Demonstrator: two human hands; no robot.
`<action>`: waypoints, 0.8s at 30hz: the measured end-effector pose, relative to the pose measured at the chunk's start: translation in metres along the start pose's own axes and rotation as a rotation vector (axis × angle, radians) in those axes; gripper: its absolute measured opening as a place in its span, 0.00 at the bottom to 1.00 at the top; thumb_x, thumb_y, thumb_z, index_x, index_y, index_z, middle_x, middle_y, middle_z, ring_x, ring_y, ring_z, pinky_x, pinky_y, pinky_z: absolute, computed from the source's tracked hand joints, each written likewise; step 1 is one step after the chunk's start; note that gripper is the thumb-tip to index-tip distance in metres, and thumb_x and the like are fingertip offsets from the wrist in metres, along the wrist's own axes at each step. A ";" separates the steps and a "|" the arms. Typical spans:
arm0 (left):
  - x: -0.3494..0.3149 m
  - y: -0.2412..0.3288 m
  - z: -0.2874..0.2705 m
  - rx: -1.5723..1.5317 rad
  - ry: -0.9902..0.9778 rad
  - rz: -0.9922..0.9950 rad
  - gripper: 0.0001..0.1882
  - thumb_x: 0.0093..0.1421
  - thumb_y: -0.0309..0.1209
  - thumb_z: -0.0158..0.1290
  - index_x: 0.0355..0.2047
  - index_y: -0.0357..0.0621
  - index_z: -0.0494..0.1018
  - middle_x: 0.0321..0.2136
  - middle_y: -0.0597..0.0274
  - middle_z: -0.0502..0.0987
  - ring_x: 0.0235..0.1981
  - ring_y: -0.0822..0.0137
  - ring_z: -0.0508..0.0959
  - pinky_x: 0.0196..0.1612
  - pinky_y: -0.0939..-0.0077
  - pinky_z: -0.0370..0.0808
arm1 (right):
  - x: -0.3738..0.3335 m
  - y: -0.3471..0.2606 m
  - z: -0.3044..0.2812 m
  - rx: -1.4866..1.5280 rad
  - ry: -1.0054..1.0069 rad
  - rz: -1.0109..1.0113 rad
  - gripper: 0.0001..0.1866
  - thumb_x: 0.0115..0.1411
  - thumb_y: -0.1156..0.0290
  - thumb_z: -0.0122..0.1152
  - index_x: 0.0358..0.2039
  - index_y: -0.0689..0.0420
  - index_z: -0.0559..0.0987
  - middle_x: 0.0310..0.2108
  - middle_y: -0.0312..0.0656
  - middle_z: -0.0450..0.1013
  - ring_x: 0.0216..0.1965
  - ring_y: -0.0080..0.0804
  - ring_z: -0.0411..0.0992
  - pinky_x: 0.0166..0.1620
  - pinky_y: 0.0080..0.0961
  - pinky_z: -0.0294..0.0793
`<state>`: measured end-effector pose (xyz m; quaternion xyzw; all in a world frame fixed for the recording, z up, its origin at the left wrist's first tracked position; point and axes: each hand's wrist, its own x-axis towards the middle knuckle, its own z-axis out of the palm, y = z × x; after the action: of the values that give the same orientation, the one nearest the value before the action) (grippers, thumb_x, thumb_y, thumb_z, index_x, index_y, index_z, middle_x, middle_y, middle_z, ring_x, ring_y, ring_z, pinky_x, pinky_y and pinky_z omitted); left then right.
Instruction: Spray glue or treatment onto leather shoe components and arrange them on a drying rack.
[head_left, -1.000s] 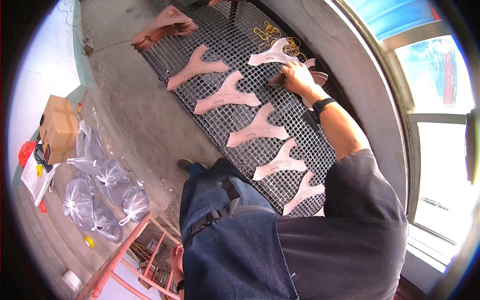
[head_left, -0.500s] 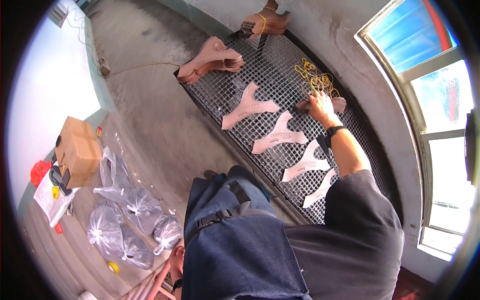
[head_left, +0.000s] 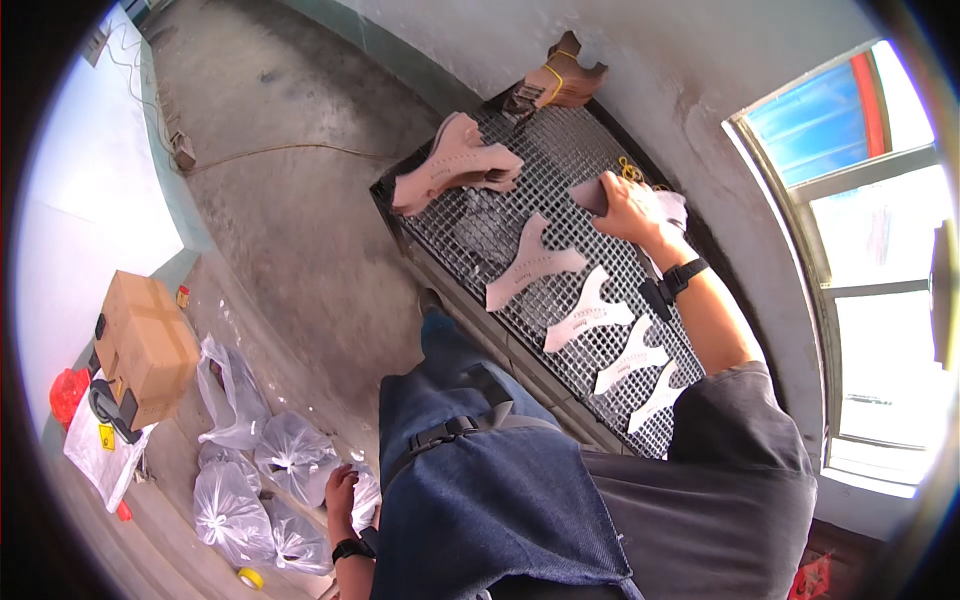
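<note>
Brown piece (head_left: pixel 586 197) juts left from the right hand (head_left: pixel 632 210); its fingers (head_left: pixel 611 190) clasp it.

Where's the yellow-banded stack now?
Head view, upper right of centre: the banded stack sits at the far end of the mesh table, beyond the right hand.

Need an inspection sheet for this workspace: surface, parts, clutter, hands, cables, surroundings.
Surface: dark mesh table.
Parts: four Y-shaped pieces in a row; loose stack at a far corner; banded stack at the far end.
Clutter: yellow bands, partly hidden by the right hand; carton, plastic bags and tape roll at left.
Hands: right grips at least one brown piece; left hand away from table, grip unclear.
Cables: one cord across the floor.
Surroundings: window at right.
</note>
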<state>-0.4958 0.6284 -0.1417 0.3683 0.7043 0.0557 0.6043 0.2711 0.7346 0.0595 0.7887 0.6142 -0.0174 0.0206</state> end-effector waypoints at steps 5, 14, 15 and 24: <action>0.018 0.025 0.006 -0.082 -0.009 -0.010 0.22 0.63 0.27 0.52 0.57 0.37 0.75 0.44 0.55 0.84 0.42 0.67 0.82 0.46 0.76 0.75 | 0.107 -0.075 -0.052 0.046 -0.173 -0.271 0.21 0.43 0.69 0.67 0.38 0.62 0.75 0.36 0.54 0.77 0.44 0.56 0.77 0.45 0.49 0.76; 0.029 0.070 0.009 -0.162 0.046 -0.077 0.19 0.64 0.28 0.53 0.55 0.35 0.76 0.38 0.61 0.83 0.39 0.70 0.81 0.44 0.77 0.76 | 0.191 -0.187 0.007 0.026 -0.135 -0.869 0.18 0.47 0.72 0.68 0.41 0.56 0.78 0.38 0.42 0.78 0.46 0.44 0.78 0.50 0.41 0.77; 0.034 0.075 0.008 -0.181 0.040 -0.077 0.20 0.64 0.28 0.52 0.55 0.35 0.76 0.38 0.61 0.83 0.39 0.70 0.81 0.45 0.77 0.76 | 0.192 -0.193 0.016 -0.002 -0.163 -0.871 0.18 0.47 0.72 0.68 0.42 0.56 0.78 0.38 0.42 0.78 0.46 0.44 0.78 0.50 0.40 0.77; 0.122 0.115 -0.036 0.048 -0.157 0.001 0.21 0.63 0.26 0.51 0.57 0.34 0.75 0.43 0.54 0.85 0.44 0.66 0.82 0.46 0.74 0.76 | 0.177 -0.214 0.016 -0.084 -0.248 -0.664 0.44 0.53 0.67 0.70 0.71 0.56 0.64 0.64 0.43 0.70 0.68 0.42 0.65 0.71 0.54 0.58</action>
<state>-0.4755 0.7961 -0.1707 0.3864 0.6556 0.0102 0.6486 0.1067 0.9570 0.0322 0.5366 0.8300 -0.0936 0.1205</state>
